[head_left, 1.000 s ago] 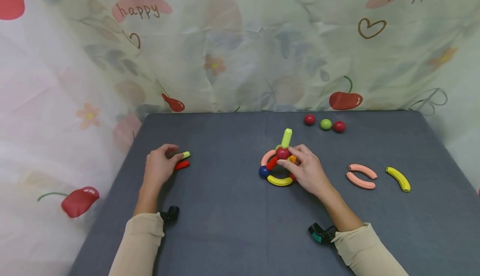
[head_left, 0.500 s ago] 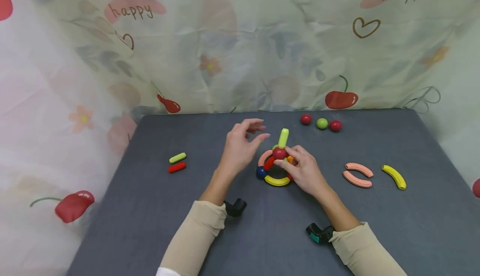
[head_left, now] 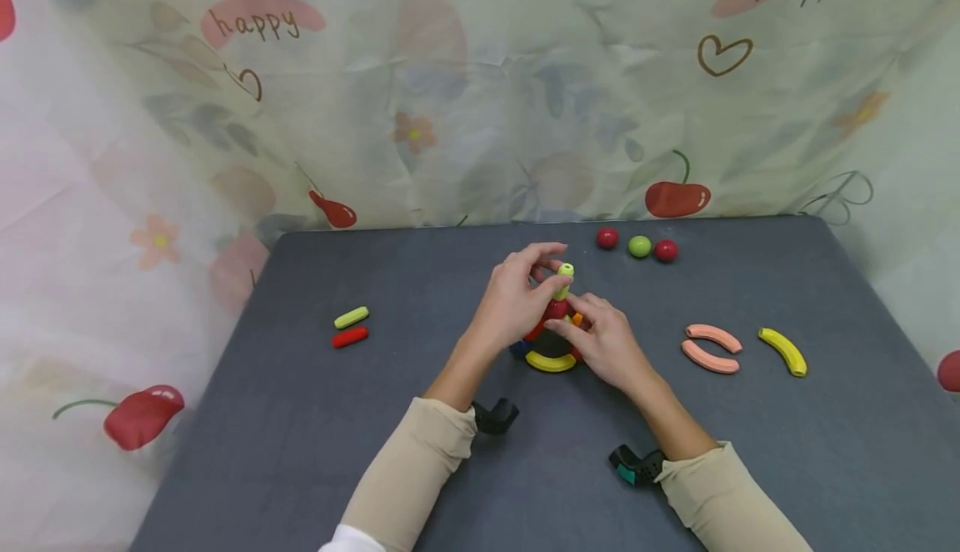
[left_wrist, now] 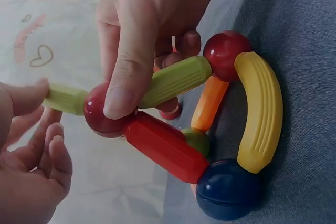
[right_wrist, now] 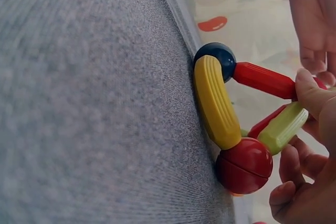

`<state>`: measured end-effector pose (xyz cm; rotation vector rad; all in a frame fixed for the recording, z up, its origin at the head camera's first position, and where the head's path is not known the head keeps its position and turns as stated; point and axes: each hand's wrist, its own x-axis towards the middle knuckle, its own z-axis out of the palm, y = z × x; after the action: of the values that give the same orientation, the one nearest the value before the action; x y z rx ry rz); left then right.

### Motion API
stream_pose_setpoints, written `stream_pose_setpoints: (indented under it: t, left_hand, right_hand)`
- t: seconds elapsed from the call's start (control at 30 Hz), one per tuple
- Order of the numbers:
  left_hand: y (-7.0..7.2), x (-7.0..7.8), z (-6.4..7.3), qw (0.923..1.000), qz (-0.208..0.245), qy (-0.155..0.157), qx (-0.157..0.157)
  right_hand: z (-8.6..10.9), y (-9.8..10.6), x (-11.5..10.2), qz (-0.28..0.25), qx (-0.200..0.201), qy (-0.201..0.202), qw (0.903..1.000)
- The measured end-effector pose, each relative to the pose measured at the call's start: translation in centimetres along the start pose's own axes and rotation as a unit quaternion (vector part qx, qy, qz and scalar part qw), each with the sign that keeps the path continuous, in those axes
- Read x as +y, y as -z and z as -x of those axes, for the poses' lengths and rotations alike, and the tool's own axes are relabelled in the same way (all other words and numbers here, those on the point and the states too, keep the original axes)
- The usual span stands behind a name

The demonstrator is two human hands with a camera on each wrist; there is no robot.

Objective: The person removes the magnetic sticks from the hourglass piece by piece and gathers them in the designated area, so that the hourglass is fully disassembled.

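Note:
A magnetic ball-and-rod build stands mid-table. Its base has a yellow curved rod (head_left: 551, 362) joining a blue ball (left_wrist: 228, 190) to a red ball (right_wrist: 244, 166). A red rod (left_wrist: 165, 148), a light green rod (left_wrist: 176, 82) and an orange rod (left_wrist: 210, 103) slope up toward the red top ball (left_wrist: 97, 114). My right hand (head_left: 603, 335) holds that top ball between thumb and fingers. From it rises a short light green rod (left_wrist: 65, 98), which my left hand (head_left: 517, 289) pinches near its upper end. The left hand hides part of the build in the head view.
At left lie a loose green rod (head_left: 351, 318) and a red rod (head_left: 350, 337). Two pink curved rods (head_left: 710, 360) and a yellow curved rod (head_left: 783, 352) lie at right. Near the back edge sit two red balls (head_left: 666, 251) and a green ball (head_left: 640, 247). A patterned cloth (head_left: 450, 77) hangs behind.
My left hand has left the loose rods at left, moved right to the build and pinched the upright green rod. The right hand stays on the top ball.

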<state>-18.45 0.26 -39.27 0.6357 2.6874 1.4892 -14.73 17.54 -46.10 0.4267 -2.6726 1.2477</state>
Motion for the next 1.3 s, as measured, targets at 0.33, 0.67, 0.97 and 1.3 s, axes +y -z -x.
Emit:
stream_pose_setpoints:
  t: [0.33, 0.67, 0.97, 1.3]
  left_hand:
    - [2.8, -2.6, 1.7, 0.9735, 0.221, -0.021, 0.056]
    - [13.1, -9.6, 5.3, 0.9648, 0.147, 0.128, 0.176]
    - [18.3, -16.5, 7.7, 0.9373, -0.019, 0.296, 0.183]
    - [18.5, -16.8, 7.7, 0.9367, -0.047, 0.296, 0.182]
  right_hand:
    - [0.0, 0.0, 0.1, 0.0, 0.011, -0.008, 0.9999]
    - [-0.1, 0.0, 0.0, 0.001, 0.003, -0.01, 0.9999]
    - [0.0, 0.3, 0.0, -0.001, -0.007, -0.017, 0.9998]
    - [-0.2, 0.4, 0.0, 0.0, -0.022, -0.024, 0.9995]
